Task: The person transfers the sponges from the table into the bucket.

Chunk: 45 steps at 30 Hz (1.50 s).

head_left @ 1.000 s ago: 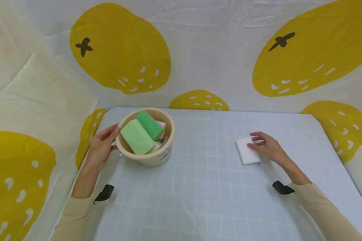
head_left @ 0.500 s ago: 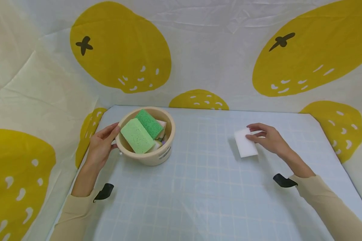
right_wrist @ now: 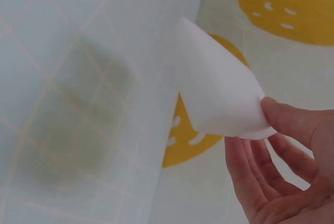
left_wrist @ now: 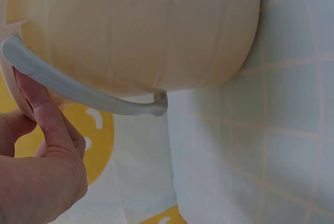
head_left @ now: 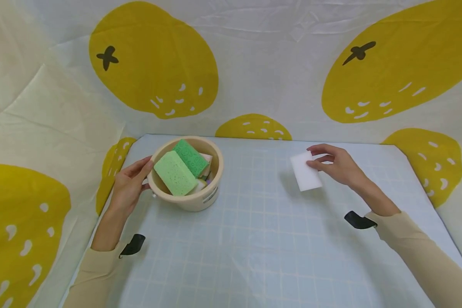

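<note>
A cream bucket (head_left: 194,204) stands at the back left of the table, with sponges inside. My left hand (head_left: 128,188) pinches its rim on the left side; in the left wrist view the thumb and fingers hold the rim beside the grey handle (left_wrist: 78,85). A light green sponge (head_left: 175,173) and a darker green sponge (head_left: 190,158) lie on top, over paler pieces partly hidden beneath them. On the right, my right hand (head_left: 336,164) pinches a white sponge (head_left: 305,172) by one edge between thumb and fingers. The white sponge hangs above the table, its shadow below.
A pale blue checked cloth (head_left: 250,239) covers the table. Behind it and at the sides hang white sheets printed with large yellow fruit (head_left: 154,60). Each sleeve cuff carries a black wrist piece, such as the right one (head_left: 359,220).
My right hand has lifted the white sponge off the table and carried it up and to the left. The left hand and the bucket have stayed in place.
</note>
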Each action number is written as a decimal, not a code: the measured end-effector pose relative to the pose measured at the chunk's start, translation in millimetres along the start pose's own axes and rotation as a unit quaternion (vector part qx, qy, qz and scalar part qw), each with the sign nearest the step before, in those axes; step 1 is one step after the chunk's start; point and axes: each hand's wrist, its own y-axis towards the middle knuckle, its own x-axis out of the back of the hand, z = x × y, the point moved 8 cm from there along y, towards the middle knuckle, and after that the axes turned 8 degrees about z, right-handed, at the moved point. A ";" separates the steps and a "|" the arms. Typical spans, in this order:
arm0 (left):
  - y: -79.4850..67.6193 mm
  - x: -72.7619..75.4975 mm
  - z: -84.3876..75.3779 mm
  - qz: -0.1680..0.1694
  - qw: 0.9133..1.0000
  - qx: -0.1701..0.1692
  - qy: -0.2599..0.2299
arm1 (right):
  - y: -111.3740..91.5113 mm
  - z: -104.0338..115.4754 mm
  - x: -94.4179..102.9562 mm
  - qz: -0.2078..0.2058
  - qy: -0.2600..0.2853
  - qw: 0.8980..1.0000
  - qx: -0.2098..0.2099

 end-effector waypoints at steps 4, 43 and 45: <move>-0.1 -0.5 0.1 0.002 1.000 0.001 0.001 | 3.8 12.4 2.4 -0.003 0.002 1.000 0.012; 0.0 -0.7 1.3 0.002 1.000 0.002 -0.011 | 59.9 146.3 -16.2 0.001 0.140 0.969 0.204; -0.1 -0.7 1.5 -0.001 1.000 0.005 -0.009 | 62.3 153.3 -19.6 0.005 0.147 0.964 0.221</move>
